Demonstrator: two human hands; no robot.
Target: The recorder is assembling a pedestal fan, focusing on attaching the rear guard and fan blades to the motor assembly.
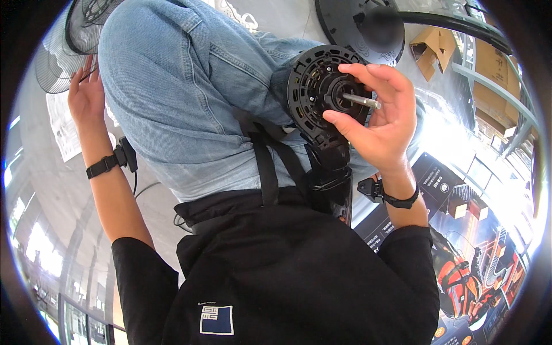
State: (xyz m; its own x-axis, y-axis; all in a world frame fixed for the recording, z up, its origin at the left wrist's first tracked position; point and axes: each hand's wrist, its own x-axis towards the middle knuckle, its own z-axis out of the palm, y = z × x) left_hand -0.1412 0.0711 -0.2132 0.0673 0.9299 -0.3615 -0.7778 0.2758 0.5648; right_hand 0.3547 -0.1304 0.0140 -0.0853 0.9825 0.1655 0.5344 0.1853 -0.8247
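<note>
A black fan motor housing (305,95) with a slotted round front faces up over my lap, tilted, and a bare metal shaft (361,100) sticks out of its hub. My right hand (386,112) curves around the shaft, thumb and fingers wide apart in front of the housing; whether the fingertips touch it I cannot tell. My left hand (87,98) reaches out beside my left knee, palm up and fingers stretched to a black wire fan grille (54,66). The knee and the grille's wires partly cover those fingertips.
A round black fan base (353,26) and a black pole (454,24) lie at the far right. Cardboard pieces (432,49) and a box (495,80) are beside a grey rack (494,95). A printed carton (460,247) stands at the near right. A paper sheet (60,129) lies on the floor.
</note>
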